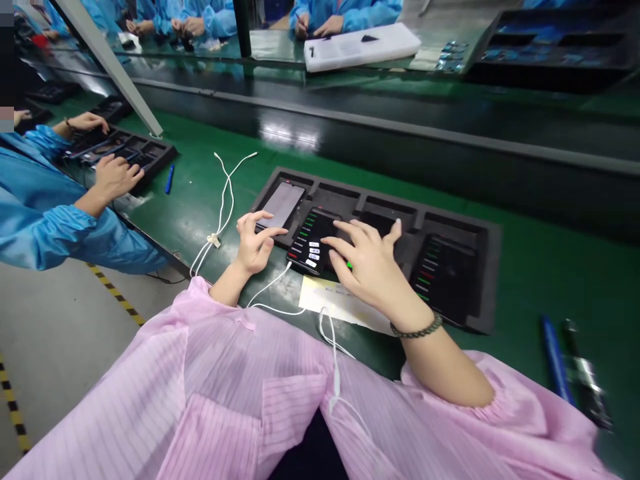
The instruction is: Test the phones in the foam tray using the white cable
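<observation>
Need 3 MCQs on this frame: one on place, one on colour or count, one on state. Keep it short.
1. Where does the phone with the lit list screen lie?
A. in the black foam tray
B. on the floor
C. on the white box

2. What colour is the pen left of the tray?
A. red
B. blue
C. yellow

3. How is the right hand?
A. closed in a fist
B. spread flat over the phone
C. holding a pen

Answers: 1 A, it sits in a tray slot; 2 B, the pen on the green mat is blue; 3 B, its fingers are splayed, gripping nothing.
</observation>
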`<action>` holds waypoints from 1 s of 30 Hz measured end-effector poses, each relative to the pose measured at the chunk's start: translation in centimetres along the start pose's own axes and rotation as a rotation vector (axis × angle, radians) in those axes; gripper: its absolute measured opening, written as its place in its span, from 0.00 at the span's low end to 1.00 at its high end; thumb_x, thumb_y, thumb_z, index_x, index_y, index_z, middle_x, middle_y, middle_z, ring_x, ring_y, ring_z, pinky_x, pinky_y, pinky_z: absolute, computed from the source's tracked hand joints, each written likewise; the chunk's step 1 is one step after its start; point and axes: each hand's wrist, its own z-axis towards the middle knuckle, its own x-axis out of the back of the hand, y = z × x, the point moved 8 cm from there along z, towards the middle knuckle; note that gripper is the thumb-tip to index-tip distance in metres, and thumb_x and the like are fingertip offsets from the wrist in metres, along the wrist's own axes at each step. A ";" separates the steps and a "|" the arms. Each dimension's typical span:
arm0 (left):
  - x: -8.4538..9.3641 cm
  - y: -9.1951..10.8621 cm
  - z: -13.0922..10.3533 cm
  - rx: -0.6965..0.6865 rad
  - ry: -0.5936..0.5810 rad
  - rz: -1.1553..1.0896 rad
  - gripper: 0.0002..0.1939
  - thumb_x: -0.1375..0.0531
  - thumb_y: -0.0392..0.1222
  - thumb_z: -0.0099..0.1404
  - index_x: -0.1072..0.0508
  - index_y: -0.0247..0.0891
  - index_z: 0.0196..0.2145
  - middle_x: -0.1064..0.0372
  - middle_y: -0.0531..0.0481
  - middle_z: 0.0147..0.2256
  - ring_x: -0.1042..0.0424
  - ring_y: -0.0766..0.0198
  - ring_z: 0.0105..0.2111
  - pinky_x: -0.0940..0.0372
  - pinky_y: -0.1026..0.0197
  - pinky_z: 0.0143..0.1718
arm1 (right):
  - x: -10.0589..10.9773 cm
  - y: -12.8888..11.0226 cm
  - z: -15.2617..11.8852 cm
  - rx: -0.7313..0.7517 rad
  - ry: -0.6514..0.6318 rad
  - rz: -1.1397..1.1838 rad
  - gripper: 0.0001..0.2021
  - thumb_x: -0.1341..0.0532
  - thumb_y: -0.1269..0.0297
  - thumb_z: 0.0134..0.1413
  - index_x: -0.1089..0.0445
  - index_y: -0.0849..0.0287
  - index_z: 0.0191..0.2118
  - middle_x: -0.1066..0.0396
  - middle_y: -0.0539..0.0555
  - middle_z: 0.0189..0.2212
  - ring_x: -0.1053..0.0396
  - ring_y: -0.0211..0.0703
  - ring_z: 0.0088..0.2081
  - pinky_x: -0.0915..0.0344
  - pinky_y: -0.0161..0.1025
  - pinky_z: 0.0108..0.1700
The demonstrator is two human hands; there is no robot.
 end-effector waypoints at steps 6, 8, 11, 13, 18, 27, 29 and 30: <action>0.3 -0.1 -0.3 -0.028 -0.004 0.003 0.40 0.66 0.58 0.75 0.16 0.46 0.38 0.33 0.40 0.46 0.40 0.51 0.49 0.45 0.44 0.56 | -1.5 -0.5 -0.7 -0.017 -0.085 -0.074 0.19 0.49 0.60 0.69 0.22 0.52 0.51 0.39 0.64 0.64 0.46 0.70 0.65 0.66 0.86 0.60; 0.1 0.1 -0.3 -0.033 -0.024 0.004 0.40 0.67 0.59 0.75 0.16 0.46 0.37 0.33 0.41 0.45 0.40 0.51 0.49 0.45 0.43 0.56 | -1.7 -0.6 -0.4 -0.025 -0.095 -0.085 0.18 0.48 0.60 0.68 0.22 0.51 0.51 0.39 0.63 0.65 0.47 0.71 0.65 0.67 0.87 0.60; -0.3 0.2 -0.5 -0.029 -0.073 -0.015 0.40 0.66 0.60 0.74 0.15 0.47 0.37 0.32 0.40 0.45 0.40 0.50 0.49 0.45 0.42 0.56 | -1.8 -0.7 0.1 -0.046 -0.086 -0.094 0.18 0.48 0.60 0.68 0.22 0.53 0.51 0.39 0.63 0.64 0.47 0.72 0.65 0.67 0.88 0.59; -0.4 0.2 -0.6 -0.031 -0.091 -0.030 0.39 0.65 0.60 0.74 0.15 0.48 0.38 0.33 0.40 0.46 0.41 0.49 0.49 0.46 0.41 0.56 | -1.8 -0.8 0.3 -0.049 -0.082 -0.093 0.18 0.48 0.61 0.68 0.22 0.54 0.51 0.38 0.65 0.64 0.46 0.73 0.65 0.66 0.89 0.58; -0.6 0.1 -0.6 -0.025 -0.124 -0.022 0.38 0.64 0.61 0.74 0.15 0.50 0.37 0.32 0.41 0.45 0.43 0.49 0.50 0.47 0.41 0.57 | -1.8 -0.8 0.3 -0.043 -0.074 -0.074 0.17 0.48 0.63 0.66 0.21 0.52 0.48 0.36 0.62 0.62 0.46 0.73 0.64 0.67 0.88 0.59; -0.7 0.5 -0.4 -0.039 -0.140 -0.033 0.40 0.66 0.60 0.74 0.15 0.48 0.37 0.31 0.41 0.44 0.42 0.50 0.49 0.45 0.42 0.56 | -1.9 -0.2 0.0 -0.072 -0.074 -0.071 0.19 0.50 0.63 0.67 0.21 0.55 0.48 0.36 0.65 0.62 0.46 0.73 0.65 0.65 0.88 0.58; -0.7 0.5 -0.4 -0.044 -0.141 -0.017 0.41 0.67 0.60 0.74 0.16 0.47 0.36 0.32 0.41 0.44 0.41 0.50 0.50 0.45 0.42 0.56 | -1.7 -0.4 0.1 -0.065 -0.062 -0.061 0.18 0.49 0.63 0.66 0.21 0.54 0.48 0.36 0.64 0.62 0.46 0.73 0.65 0.67 0.87 0.59; -0.6 0.5 -0.4 -0.048 -0.139 -0.015 0.41 0.67 0.60 0.74 0.16 0.47 0.36 0.32 0.41 0.43 0.41 0.50 0.49 0.45 0.43 0.56 | -1.6 -0.6 0.0 -0.057 -0.060 -0.054 0.18 0.49 0.63 0.66 0.21 0.54 0.49 0.36 0.63 0.62 0.46 0.72 0.65 0.67 0.87 0.59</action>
